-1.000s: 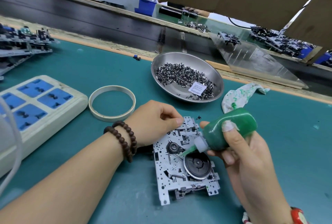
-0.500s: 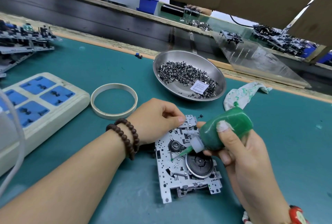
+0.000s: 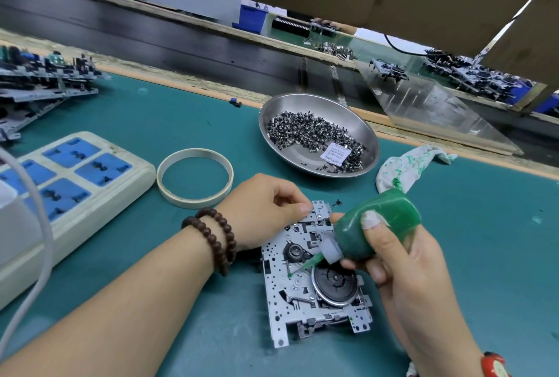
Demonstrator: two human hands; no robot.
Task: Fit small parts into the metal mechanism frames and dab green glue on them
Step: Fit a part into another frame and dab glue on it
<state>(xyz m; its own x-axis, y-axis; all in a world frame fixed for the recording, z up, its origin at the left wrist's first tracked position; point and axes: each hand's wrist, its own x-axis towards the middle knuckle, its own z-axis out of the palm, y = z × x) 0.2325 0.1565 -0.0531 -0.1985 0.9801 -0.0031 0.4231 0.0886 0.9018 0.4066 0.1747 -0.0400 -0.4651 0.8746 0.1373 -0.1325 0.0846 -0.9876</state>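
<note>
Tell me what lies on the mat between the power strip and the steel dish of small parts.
In the head view, a pale tape ring lies flat on the green mat between the power strip and the steel dish, touching neither.

A white power strip with blue sockets [image 3: 69, 174] is lying beside a cream tape ring [image 3: 195, 177]; a green-stained white rag [image 3: 405, 165] is lying well apart.

One head-worn wide-angle view, looking forward and down from the person's own eye line, close over the green bench mat [image 3: 453, 255], both forearms reaching in from the bottom edge, far conveyor belt [image 3: 151, 41] bowed across the top, no second view to compare
</note>
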